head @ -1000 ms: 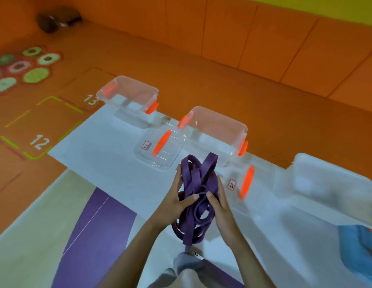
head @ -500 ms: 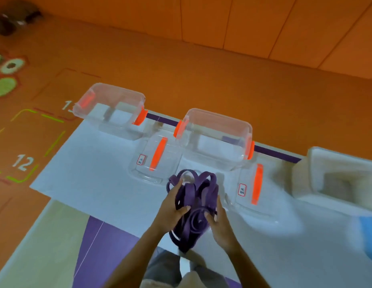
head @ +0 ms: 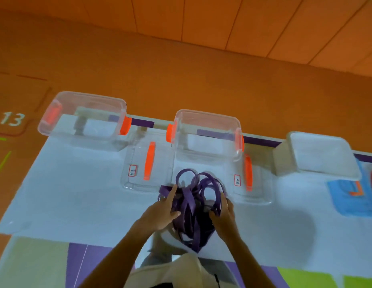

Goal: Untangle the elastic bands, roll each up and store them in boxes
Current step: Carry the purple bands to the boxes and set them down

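Both the left hand (head: 160, 213) and right hand (head: 223, 215) now grip the bands (head: 190, 201) lower and wider apart; the floor number (head: 12, 119) reads 13.

Both bare forearms are reaching forward and converging. Left hand (head: 160, 213) is clasping the left flank of the elastic bands (head: 190, 201), fingers (head: 173, 189) extending forward, thumb lying across the strands. Right hand (head: 224, 215) is clasping the right flank, thumb tucking inward.
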Tool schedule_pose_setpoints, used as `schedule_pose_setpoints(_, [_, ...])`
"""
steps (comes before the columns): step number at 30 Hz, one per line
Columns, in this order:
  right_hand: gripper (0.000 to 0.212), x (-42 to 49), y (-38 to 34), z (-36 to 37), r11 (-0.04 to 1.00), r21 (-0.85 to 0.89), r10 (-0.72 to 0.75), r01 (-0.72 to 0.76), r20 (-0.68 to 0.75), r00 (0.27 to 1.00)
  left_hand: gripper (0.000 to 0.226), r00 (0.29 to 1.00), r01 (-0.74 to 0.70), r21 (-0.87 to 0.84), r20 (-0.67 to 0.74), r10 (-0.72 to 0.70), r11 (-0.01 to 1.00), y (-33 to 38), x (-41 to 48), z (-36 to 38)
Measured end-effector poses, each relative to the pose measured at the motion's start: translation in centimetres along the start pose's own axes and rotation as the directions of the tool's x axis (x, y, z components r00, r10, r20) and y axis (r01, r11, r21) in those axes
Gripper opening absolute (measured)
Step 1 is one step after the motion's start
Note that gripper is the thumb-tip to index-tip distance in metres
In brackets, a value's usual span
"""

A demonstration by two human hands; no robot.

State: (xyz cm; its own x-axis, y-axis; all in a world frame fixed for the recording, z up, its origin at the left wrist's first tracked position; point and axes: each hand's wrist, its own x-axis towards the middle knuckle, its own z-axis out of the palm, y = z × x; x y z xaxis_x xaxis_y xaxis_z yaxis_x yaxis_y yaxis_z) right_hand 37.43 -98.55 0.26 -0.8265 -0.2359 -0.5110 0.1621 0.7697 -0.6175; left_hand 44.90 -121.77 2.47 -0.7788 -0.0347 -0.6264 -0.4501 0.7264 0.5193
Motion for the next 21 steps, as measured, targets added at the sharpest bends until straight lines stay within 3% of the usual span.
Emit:
schedule_pose_setpoints(4, [0.073, -0.5, -1.0, -0.3, 0.989, -0.145, 0.028, -0.027, 0.011, 1.000, 0.081, 1.000, 0.009, 0.033, 0.023, -0.010, 0.999, -0.4, -0.9, -1.6])
schedule_pose_setpoints(11, [0.056, -2.6, -0.2, -0.9, 0.960, -0.280, -0.030, 0.034, 0.016, 0.999, 0.062, 0.990, -0.035, 0.225, -0.125, 0.064, 0.974, 0.1, -1.0, -0.7])
schedule_pose_setpoints(15, [0.055, -4.0, 0.9, -2.2, 0.946, -0.316, -0.081, 0.068, -0.028, 0.996, 0.055, 0.959, -0.122, 0.281, -0.215, 0.186, 0.952, 1.8, -0.4, -0.2])
schedule_pose_setpoints(21, [0.050, -5.7, 4.1, -6.1, 0.918, -0.395, -0.115, 0.042, -0.164, 0.980, 0.061, 0.938, -0.225, 0.474, -0.130, 0.320, 0.852, 6.6, 0.6, 1.7])
